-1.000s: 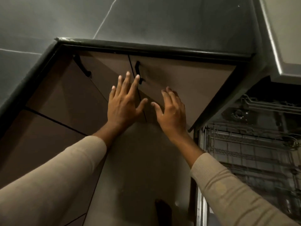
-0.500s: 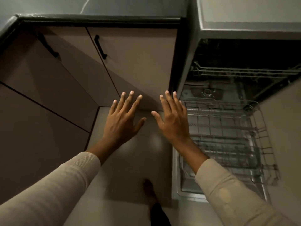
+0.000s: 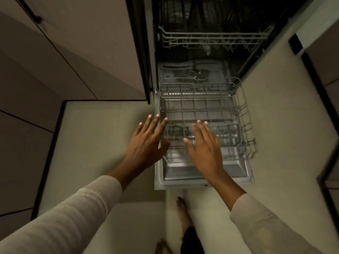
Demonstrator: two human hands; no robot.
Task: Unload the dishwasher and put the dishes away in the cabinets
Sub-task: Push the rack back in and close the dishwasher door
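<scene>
The dishwasher stands open with its door (image 3: 205, 182) folded down to the floor. Its lower wire rack (image 3: 244, 114) is pulled out over the door, and I see no dishes in it. The upper wire rack (image 3: 214, 38) sits partly slid out in the dark tub above. My left hand (image 3: 146, 143) hovers with fingers spread over the rack's left edge. My right hand (image 3: 205, 145) is stretched flat above the middle of the lower rack. Neither hand holds anything.
Brown lower cabinet fronts (image 3: 77, 52) with a black handle fill the left side. A pale floor (image 3: 95, 136) lies between them and the dishwasher. My bare feet (image 3: 181, 206) stand just before the door's front edge. Dark-edged cabinetry (image 3: 328, 99) borders the right.
The view has swung right and down from the corner cabinets to the open dishwasher. Both hands, still spread and empty, have moved from in front of the cabinet doors to above the lower rack.
</scene>
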